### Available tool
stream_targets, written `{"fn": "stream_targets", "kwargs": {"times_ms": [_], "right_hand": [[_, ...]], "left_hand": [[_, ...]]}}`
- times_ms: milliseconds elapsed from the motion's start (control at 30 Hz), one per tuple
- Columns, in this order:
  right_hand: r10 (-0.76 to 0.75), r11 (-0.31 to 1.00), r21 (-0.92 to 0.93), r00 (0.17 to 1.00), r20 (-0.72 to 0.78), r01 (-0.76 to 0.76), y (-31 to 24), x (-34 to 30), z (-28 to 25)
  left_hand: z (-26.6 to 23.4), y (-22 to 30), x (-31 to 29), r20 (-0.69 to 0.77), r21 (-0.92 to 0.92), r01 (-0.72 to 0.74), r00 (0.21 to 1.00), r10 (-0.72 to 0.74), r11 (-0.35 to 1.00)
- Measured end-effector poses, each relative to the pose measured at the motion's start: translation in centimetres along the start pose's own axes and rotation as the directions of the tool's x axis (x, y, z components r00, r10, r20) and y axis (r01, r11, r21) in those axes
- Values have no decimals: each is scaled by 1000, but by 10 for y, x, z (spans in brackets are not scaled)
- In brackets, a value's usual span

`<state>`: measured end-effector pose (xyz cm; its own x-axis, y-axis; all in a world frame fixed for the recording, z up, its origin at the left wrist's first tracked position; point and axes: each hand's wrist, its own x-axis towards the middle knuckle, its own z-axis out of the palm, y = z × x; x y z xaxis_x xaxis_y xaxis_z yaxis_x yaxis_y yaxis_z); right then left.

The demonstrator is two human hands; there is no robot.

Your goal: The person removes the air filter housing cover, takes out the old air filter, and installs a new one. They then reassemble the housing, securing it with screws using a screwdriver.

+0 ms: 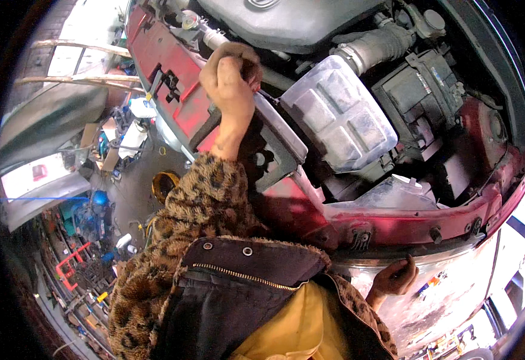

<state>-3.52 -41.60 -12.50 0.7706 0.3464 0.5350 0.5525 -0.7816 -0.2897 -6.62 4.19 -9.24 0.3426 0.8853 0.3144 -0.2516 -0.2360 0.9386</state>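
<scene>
My left hand [229,78] is raised over the front edge of the engine bay, fingers curled tightly beside a radiator hose [214,38]. Whatever it grips, if anything, is hidden behind the fingers. Right of it, a translucent ribbed plastic tub [340,114] lies tilted across the bay, untouched by either hand. Below the front edge of the red car body [388,231], my right hand [394,278] hangs close to the bodywork. Its fingers are loosely bent and apart, with nothing visible in them.
A grey engine cover [298,21] fills the top. A corrugated intake hose [376,48] and a dark battery [409,87] sit to the right. On the floor at left lie a yellow-and-black ring [165,185], a red frame [70,267] and scattered tools.
</scene>
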Motion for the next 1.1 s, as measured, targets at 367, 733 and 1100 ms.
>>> {"fn": "stream_targets", "kwargs": {"times_ms": [367, 733, 1100], "right_hand": [[-31, 999, -32, 999, -43, 30, -3, 2, 1], [-53, 998, -41, 998, -34, 52, -10, 8, 2], [11, 998, -57, 1000, 1, -11, -1, -1, 0]], "left_hand": [[-36, -7, 46, 746, -204, 351, 661, -88, 914], [16, 0, -7, -196, -72, 22, 980, -36, 997], [5, -13, -27, -70, 155, -269, 957, 282, 951]]}}
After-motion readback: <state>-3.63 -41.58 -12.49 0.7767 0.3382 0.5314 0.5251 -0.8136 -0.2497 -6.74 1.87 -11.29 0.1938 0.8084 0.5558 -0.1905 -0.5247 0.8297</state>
